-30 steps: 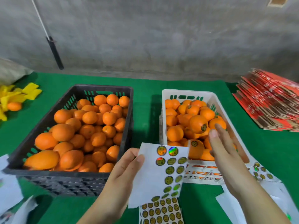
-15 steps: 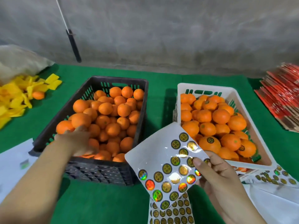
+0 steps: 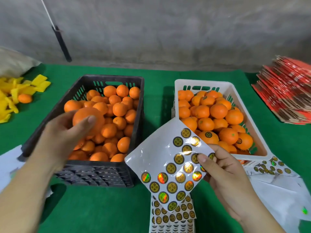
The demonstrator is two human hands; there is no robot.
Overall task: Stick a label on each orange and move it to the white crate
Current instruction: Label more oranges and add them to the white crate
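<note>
I record my left hand [image 3: 67, 130] curled round 1 orange [image 3: 87, 117], lifted above the fruit in the black crate [image 3: 94, 172]. My right hand [image 3: 222, 169] pinches a label sheet [image 3: 168, 158] at its right edge, thumb on the printed face, held low between the 2 crates. The white crate [image 3: 235, 91] sits right of the black one, apart from it, loaded with oranges, several bearing round labels. More label sheets [image 3: 171, 216] lie on the green worktop [image 3: 101, 212] beneath. Red cartons [image 3: 286, 91] are stacked far right.
</note>
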